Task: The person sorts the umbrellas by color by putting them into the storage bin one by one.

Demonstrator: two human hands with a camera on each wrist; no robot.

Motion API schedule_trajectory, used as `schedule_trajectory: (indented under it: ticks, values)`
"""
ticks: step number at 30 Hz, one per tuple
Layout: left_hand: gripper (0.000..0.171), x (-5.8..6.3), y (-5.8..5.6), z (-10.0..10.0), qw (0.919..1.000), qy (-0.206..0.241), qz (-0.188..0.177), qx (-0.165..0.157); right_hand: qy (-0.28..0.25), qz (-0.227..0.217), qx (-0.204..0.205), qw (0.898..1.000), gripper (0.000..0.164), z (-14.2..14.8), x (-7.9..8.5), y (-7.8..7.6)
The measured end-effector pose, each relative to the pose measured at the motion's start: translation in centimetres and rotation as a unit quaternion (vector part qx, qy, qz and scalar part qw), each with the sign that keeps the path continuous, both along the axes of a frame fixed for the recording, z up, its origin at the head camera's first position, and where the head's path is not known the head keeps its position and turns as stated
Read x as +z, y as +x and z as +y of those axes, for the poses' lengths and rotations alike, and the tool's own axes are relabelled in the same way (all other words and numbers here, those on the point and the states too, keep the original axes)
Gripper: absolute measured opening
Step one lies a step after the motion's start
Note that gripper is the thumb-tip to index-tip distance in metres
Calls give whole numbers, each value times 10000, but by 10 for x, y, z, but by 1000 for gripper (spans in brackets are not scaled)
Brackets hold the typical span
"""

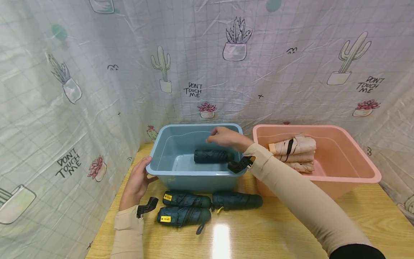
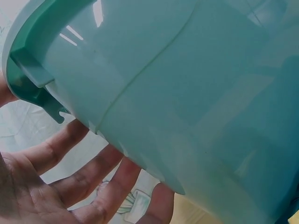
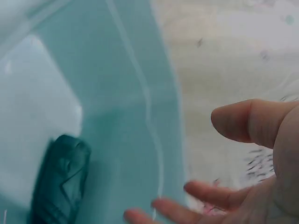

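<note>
A blue plastic bin stands at the centre of the table with one dark folded umbrella lying inside. My left hand holds the bin's front left corner; in the left wrist view its fingers lie spread along the outer wall below the rim. Over the bin hovers my right hand, holding nothing, its thumb and fingers apart in the right wrist view. Three more dark folded umbrellas lie before the bin: an upper left umbrella, a lower left umbrella and a right umbrella.
A pink bin stands right of the blue one, with several light folded umbrellas at its left end. My right forearm crosses before it. A printed curtain hangs behind the wooden table.
</note>
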State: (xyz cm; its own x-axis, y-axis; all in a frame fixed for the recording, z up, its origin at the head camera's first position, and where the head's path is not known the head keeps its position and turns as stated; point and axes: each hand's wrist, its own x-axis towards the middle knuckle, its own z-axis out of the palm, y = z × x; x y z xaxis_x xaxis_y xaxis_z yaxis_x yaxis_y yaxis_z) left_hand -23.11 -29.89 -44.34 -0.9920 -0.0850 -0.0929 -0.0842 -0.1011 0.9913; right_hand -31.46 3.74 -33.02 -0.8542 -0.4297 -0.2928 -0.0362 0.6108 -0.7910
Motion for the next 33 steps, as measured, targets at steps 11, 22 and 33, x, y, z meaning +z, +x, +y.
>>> schedule_trajectory:
  ticks: [11, 22, 33]
  values:
    - [52, 2, -2, -1, 9998, -191, 113, -10, -1690, 983, 465, 9796, 29, 46, 13, 51]
    - [54, 2, 0, -2, 9996, -250, 103, -75, -2987, 1382, 456, 9432, 20, 96, -35, 97]
    - [60, 0, -2, -1, 9996, -237, -71, -146, -2794, 1772, 857, 9398, 18, 113, -70, 144]
